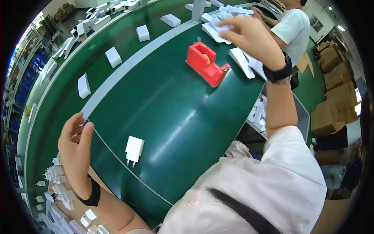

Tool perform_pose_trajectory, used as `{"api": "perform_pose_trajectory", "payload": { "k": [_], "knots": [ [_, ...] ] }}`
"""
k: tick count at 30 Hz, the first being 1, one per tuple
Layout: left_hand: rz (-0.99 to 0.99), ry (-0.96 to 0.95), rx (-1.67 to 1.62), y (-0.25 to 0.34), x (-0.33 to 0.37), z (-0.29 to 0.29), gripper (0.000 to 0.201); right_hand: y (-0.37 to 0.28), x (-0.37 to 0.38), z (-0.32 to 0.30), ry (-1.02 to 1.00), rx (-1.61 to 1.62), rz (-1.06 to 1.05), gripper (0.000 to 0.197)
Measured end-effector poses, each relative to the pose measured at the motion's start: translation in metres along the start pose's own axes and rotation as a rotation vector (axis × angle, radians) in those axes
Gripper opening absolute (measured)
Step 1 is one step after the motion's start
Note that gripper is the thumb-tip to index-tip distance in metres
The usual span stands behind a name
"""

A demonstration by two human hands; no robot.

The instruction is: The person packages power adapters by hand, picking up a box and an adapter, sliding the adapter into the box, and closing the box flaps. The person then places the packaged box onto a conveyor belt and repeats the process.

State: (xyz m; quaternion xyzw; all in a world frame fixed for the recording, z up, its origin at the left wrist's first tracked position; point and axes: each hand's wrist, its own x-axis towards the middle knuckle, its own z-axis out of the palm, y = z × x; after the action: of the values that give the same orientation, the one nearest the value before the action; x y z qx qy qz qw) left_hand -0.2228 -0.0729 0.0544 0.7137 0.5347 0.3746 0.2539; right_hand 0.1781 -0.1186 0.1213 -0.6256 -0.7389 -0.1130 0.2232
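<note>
My left hand (74, 150) is raised at the left edge of the green worktable (167, 113), fingers curved and thumb apart, with nothing visible in it. Closest to it on the tabletop lies a white two-pin charger plug (134, 147), pins toward me. My right hand (253, 37) reaches to the far right, its fingers stretched out over a pile of white paper cartons (212, 29). No carton is visibly gripped. Left of that hand stands a red tape dispenser (206, 64) with a roll in it.
White boxes (113, 57) sit spaced along the green conveyor (128, 37) beyond a grey rail. Several charger plugs (64, 193) lie on cardboard at the lower left. A co-worker (294, 27) stands at the far right. Brown cartons (327, 117) are stacked on the right.
</note>
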Motion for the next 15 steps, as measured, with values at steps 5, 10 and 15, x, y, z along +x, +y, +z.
{"api": "perform_pose_trajectory", "payload": {
  "k": [5,10,15],
  "knots": [
    [0.041,-0.055,-0.127,0.017,-0.008,0.009,0.032,0.109,-0.076,0.056,-0.273,-0.524,0.522,0.065],
    [0.092,-0.079,-0.141,0.025,-0.023,0.015,0.030,0.150,-0.075,0.109,-0.383,-0.506,0.654,0.071],
    [0.114,-0.063,-0.132,0.025,-0.029,0.021,0.028,0.113,-0.034,0.073,0.315,0.627,0.472,0.065]
  ]
}}
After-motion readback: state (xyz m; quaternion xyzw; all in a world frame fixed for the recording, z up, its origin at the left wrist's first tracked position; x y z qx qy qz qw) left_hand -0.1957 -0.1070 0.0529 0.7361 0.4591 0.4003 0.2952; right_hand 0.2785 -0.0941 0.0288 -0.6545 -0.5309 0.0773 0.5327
